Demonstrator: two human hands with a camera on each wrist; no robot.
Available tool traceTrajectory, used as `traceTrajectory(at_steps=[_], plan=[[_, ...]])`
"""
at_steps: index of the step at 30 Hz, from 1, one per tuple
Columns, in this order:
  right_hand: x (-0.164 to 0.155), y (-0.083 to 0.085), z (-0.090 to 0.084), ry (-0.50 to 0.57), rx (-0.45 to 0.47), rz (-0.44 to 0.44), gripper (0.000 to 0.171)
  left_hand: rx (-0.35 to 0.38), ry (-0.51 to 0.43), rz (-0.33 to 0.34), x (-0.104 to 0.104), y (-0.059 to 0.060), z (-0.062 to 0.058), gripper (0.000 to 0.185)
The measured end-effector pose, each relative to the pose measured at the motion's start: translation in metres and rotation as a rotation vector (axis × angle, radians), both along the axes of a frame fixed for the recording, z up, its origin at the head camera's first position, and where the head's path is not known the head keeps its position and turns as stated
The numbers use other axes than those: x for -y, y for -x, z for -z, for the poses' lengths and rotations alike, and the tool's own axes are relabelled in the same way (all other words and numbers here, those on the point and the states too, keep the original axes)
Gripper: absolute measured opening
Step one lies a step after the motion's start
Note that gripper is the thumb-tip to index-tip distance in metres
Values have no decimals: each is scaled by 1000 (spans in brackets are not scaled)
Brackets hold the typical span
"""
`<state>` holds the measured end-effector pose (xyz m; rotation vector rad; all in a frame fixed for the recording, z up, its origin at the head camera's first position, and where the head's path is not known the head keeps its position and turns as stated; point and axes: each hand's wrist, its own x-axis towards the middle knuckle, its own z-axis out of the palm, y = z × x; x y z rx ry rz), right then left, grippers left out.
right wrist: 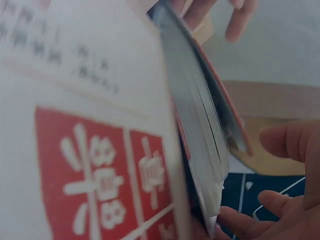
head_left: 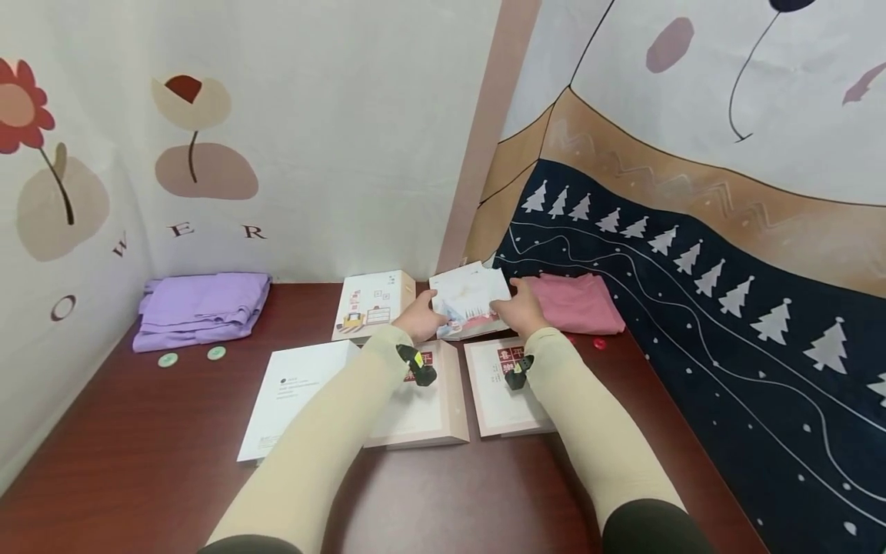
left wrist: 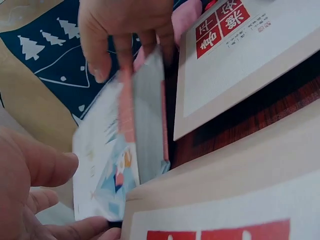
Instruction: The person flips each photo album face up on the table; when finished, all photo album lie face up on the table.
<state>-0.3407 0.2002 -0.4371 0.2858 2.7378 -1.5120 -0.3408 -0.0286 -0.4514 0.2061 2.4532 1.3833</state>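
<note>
Fingers of both hands curl round the white packet (head_left: 469, 298), one hand at each side edge. Left hand (head_left: 420, 317) grips the left edge; on the left wrist view I see thumb and fingertips clamped on the near corner. Right hand (head_left: 521, 309) grips the right edge, thumb on top. Packet is flat, with pink and blue print, and is held just above the far part of the wooden table (head_left: 138, 431), tilted toward me.

Directly below the wrists lie two white boxes with red square labels: left box (head_left: 422, 412), right box (head_left: 501, 392), side by side, a narrow gap between. A pink folded cloth (head_left: 577, 302) lies just right of the right hand. A printed carton (head_left: 374, 302) stands just left of the packet. White sheet (head_left: 294, 392) lies left of the boxes. Purple folded cloth (head_left: 201, 308) sits at the far left corner, two green discs (head_left: 191, 355) before it.
</note>
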Motion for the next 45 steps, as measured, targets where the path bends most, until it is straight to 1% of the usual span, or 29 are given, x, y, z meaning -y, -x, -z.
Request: traceTrajectory(at_steps=[2, 4, 6, 9, 11, 13, 14, 16, 18, 20, 23, 26, 28, 32, 34, 36, 39, 40, 45], plan=[[-2, 3, 4, 5, 40, -4, 85, 0, -29, 3, 1, -2, -1, 78], [-3, 5, 7, 1, 60, -11, 85, 0, -45, 11, 4, -5, -4, 77], [-3, 4, 7, -22, 53, -31, 83, -2, -48, 20, 9, -8, -8, 74], [0, 1, 5, -89, 19, -78, 80, -20, -58, 31, 20, -13, -15, 71], [3, -2, 1, -127, -6, -106, 78, -46, -81, 34, 29, -16, -20, 69], [8, -3, -4, -126, -20, -129, 77, -72, -122, 29, 41, -19, -25, 68], [12, -3, -6, -113, -23, -142, 77, -87, -145, 18, 48, -21, -27, 67], [21, -4, -11, -55, -21, -170, 76, -120, -173, -23, 63, -22, -28, 64], [33, -6, -15, 12, -12, -207, 74, -150, -175, -80, 79, -22, -26, 60], [45, -7, -18, 43, -2, -253, 71, -154, -171, -147, 95, -22, -23, 58], [64, -7, -20, 40, 10, -331, 68, -141, -123, -213, 118, -21, -19, 57], [82, -7, -20, -1, 26, -404, 66, -95, -67, -234, 136, -21, -17, 58], [93, -6, -19, -9, 36, -434, 66, -74, -11, -223, 146, -20, -17, 60], [113, -5, -19, -6, 50, -483, 68, -44, 108, -178, 162, -15, -15, 63], [121, -5, -18, -13, 62, -513, 73, -24, 173, -139, 168, -13, -14, 65], [128, -4, -17, -33, 74, -547, 78, 1, 213, -105, 172, -10, -12, 67], [137, -4, -14, -45, 104, -580, 84, 37, 212, -67, 176, -9, -10, 72], [139, -4, -13, -43, 113, -585, 86, 46, 206, -64, 176, -8, -10, 73], [145, -4, -10, -49, 152, -575, 92, 89, 191, -36, 177, -4, -9, 74]])
